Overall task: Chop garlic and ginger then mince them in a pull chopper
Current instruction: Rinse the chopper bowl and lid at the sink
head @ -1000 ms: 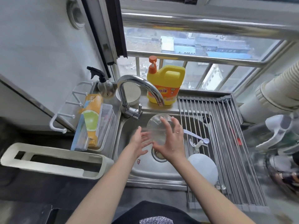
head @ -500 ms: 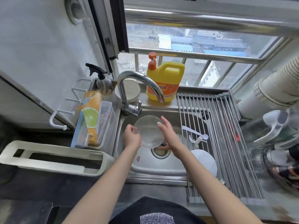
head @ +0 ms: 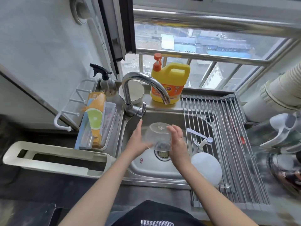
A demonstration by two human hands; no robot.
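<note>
A clear plastic chopper bowl [head: 157,136] is held upside down over the steel sink [head: 156,170], its base turned up and away from me. My left hand [head: 137,141] presses its left side with straight fingers. My right hand [head: 178,141] holds its right side, fingers bent over the wall. The white chopper lid [head: 206,167] lies on the roll-up drying rack [head: 231,144] at the sink's right. The chopper's white blade part [head: 201,142] sits on the rack just behind the lid. No garlic or ginger shows.
The curved tap [head: 143,85] arches over the sink, no water visible. A yellow detergent jug [head: 169,82], a spray bottle [head: 106,82] and a small bowl [head: 133,92] stand behind. A tray with an orange box [head: 96,118] and a white holder [head: 55,159] lie to the left.
The bowl has turned from showing its round mouth or base to me into an upside-down pose. Both hands shifted to its two sides, slightly nearer the drain.
</note>
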